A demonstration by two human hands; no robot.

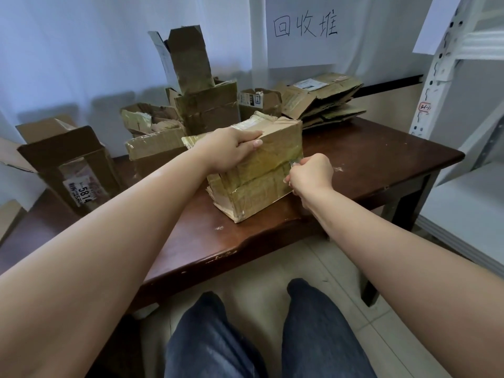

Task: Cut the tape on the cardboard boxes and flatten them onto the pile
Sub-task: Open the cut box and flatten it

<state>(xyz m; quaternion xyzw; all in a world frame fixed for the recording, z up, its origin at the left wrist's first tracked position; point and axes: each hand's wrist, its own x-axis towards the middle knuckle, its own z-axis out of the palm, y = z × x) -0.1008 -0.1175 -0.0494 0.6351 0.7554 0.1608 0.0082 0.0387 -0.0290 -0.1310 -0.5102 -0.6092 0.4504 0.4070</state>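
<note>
While the left hand (231, 151) grips the box's (261, 170) top edge on the table (381, 156), the right hand (311, 173) pinches a small, unclear cutter at its taped side seam; advise drawing away from the steadying fingers.

wall sign (301, 31): 回收堆 | left box label (79, 188): 5814

A dark wooden table (381, 159), a handwritten paper sign (302, 31) on the wall, a white metal shelf (439, 77) at right
</note>
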